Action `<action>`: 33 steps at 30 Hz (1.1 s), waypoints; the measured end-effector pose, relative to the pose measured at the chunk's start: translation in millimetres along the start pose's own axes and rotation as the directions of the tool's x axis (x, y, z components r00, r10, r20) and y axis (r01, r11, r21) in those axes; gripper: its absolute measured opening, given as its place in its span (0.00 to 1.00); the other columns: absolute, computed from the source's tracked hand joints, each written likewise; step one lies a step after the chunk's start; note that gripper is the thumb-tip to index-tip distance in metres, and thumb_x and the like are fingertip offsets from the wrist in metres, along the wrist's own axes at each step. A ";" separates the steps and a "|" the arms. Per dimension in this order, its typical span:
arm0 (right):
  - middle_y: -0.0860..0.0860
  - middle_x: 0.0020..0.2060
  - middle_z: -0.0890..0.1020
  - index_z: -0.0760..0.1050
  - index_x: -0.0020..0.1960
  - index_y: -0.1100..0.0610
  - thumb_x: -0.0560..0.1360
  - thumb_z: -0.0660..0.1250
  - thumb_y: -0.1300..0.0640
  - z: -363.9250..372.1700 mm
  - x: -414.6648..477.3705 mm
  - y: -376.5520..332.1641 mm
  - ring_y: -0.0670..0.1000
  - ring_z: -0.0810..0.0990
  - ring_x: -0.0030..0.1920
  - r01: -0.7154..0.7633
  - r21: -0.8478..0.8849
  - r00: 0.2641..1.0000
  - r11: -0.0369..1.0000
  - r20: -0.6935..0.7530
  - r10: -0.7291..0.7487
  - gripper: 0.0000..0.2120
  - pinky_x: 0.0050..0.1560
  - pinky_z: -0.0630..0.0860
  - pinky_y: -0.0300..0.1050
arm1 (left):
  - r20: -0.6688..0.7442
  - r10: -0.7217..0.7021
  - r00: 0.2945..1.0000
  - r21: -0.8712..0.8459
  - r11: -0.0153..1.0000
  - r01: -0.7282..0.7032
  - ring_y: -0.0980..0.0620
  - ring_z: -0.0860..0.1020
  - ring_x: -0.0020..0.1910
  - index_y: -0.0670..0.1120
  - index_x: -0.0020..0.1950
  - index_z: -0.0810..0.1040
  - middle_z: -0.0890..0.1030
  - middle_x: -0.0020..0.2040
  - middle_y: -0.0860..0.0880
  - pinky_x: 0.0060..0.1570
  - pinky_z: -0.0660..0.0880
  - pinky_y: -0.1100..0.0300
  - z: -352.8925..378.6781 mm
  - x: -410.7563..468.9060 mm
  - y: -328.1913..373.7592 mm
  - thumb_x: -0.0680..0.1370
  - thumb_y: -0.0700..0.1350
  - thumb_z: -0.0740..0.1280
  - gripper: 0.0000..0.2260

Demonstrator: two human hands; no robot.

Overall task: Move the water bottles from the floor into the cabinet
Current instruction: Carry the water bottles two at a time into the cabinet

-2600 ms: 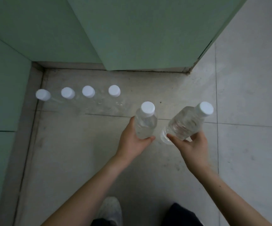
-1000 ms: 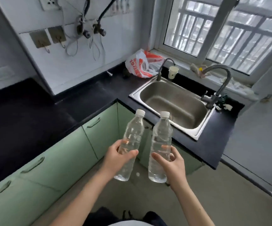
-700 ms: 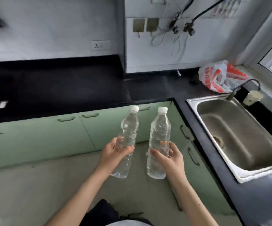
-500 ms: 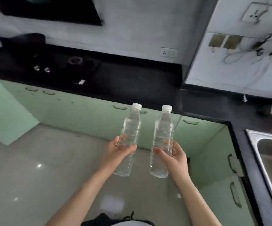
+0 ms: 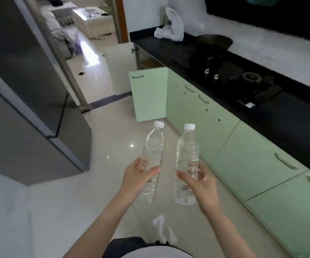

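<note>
Carrying two bottles at once here, one per hand, both held up in front of the body over the floor. The left hand has its grip wrapped around the lower half of the left bottle, thumb across the front; the right hand is clamped the same way on the right bottle. Both stand nearly upright, caps up, long axes leaning a bit away from the person, close side by side but not touching. The thing that matters next: the open cabinet sits well ahead and slightly right, at the far end of the green run under the black bench, with a green door swung out between the hands and the opening and a white door beyond it. So the bottles lie short of it, and I'd guess the right hand gets there first since it's on the cabinet side. You can't really see inside from here, just a dark gap with a hint of shelf. Bottles are clear thin ribbed plastic, look full of water, white screw caps, round and smooth, probably a bit squishy under a tight grip. Floor is glossy pale tile, cabinet fronts are matte mint with small metal handles.
</note>
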State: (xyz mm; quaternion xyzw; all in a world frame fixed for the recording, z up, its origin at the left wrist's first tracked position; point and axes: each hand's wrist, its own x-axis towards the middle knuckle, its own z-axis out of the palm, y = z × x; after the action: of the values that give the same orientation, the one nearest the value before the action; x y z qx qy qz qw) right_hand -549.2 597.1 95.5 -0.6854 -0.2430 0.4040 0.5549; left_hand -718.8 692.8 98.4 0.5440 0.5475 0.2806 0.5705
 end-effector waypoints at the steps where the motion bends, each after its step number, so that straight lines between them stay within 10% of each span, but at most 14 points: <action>1: 0.47 0.37 0.86 0.79 0.51 0.52 0.67 0.79 0.61 23.9 12.5 -5.7 0.53 0.86 0.40 0.001 -0.006 1.000 1.000 0.025 0.000 0.15 0.36 0.83 0.50 | -0.036 -0.009 0.999 -0.015 1.000 0.008 0.61 0.80 0.31 0.51 0.45 0.80 0.82 0.31 0.61 0.45 0.81 0.54 -21.1 12.6 2.0 0.64 0.50 0.79 0.14; 9: 0.50 0.43 0.86 0.79 0.54 0.52 0.66 0.81 0.57 147.6 111.0 -34.7 0.51 0.86 0.42 -0.016 -0.098 0.982 0.995 0.188 0.035 0.19 0.39 0.84 0.51 | -0.213 -0.038 0.976 -0.021 0.999 0.034 0.60 0.82 0.36 0.47 0.50 0.82 0.85 0.42 0.49 0.32 0.74 0.71 -123.5 113.9 0.4 0.71 0.42 0.77 0.10; 15: 0.51 0.44 0.86 0.79 0.52 0.50 0.64 0.82 0.56 202.7 222.0 -38.1 0.56 0.85 0.48 -0.061 -0.182 0.952 0.981 0.284 0.112 0.19 0.52 0.82 0.58 | -0.275 -0.183 0.944 -0.131 0.980 0.152 0.47 0.85 0.44 0.48 0.53 0.82 0.86 0.44 0.47 0.37 0.78 0.65 -133.2 205.1 -5.7 0.72 0.48 0.77 0.12; 23: 0.53 0.44 0.85 0.78 0.53 0.54 0.68 0.79 0.60 286.8 387.2 -114.7 0.47 0.85 0.37 -0.028 -0.211 0.890 0.977 0.439 0.120 0.17 0.33 0.78 0.38 | -0.426 -0.241 0.872 -0.173 0.968 0.183 0.48 0.85 0.43 0.48 0.54 0.81 0.86 0.46 0.48 0.52 0.81 0.46 -169.4 345.6 56.8 0.59 0.64 0.74 0.29; 33: 0.57 0.44 0.85 0.78 0.53 0.57 0.68 0.79 0.61 420.2 527.4 -130.8 0.50 0.84 0.37 -0.086 -0.251 0.859 0.964 0.471 0.199 0.16 0.30 0.78 0.37 | -0.469 -0.236 0.851 -0.144 0.971 0.190 0.62 0.82 0.37 0.49 0.51 0.81 0.85 0.42 0.53 0.37 0.75 0.69 -252.1 513.7 77.3 0.59 0.62 0.75 0.26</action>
State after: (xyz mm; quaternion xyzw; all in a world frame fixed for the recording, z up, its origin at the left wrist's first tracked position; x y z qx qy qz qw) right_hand -587.3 1281.1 46.7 -0.6335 -0.3681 0.5756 0.3633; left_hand -807.2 1261.7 54.3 0.3659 0.7157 0.3674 0.4680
